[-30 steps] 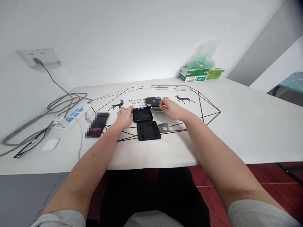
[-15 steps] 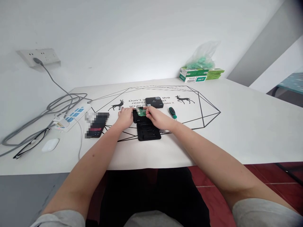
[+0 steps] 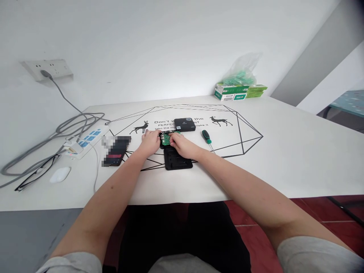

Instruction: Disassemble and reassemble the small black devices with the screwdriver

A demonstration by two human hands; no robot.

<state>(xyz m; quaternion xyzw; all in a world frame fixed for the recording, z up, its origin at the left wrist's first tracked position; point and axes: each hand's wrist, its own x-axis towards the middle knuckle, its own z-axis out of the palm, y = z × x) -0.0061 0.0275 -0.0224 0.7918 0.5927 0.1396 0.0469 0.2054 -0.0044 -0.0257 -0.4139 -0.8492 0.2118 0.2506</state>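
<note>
A green circuit board (image 3: 165, 140) lies in an open black plastic case (image 3: 162, 146). My left hand (image 3: 151, 142) grips the case's left side, its fingers bent over the far left corner. My right hand (image 3: 183, 145) is closed, thumb and fingertips together on the board's surface, covering its right part. Whether those fingertips pinch a small part is too small to tell. Just in front lies a flat black cover (image 3: 178, 161) with its slotted side up. A second black box (image 3: 185, 124) rests behind the case. To the right is a green-and-black screwdriver (image 3: 206, 136).
Left of my hands lie a phone (image 3: 119, 151), a white power strip (image 3: 91, 139) with a coiled grey cable (image 3: 65, 120), glasses (image 3: 36, 173) and a white earbud case (image 3: 60, 174). Green-and-white boxes (image 3: 231, 89) with a plastic bag (image 3: 243, 72) stand at the back right.
My right hand has shifted left and slightly nearer, from the board's right side onto its middle. More of the board's far right part now shows. My left hand keeps its place.
</note>
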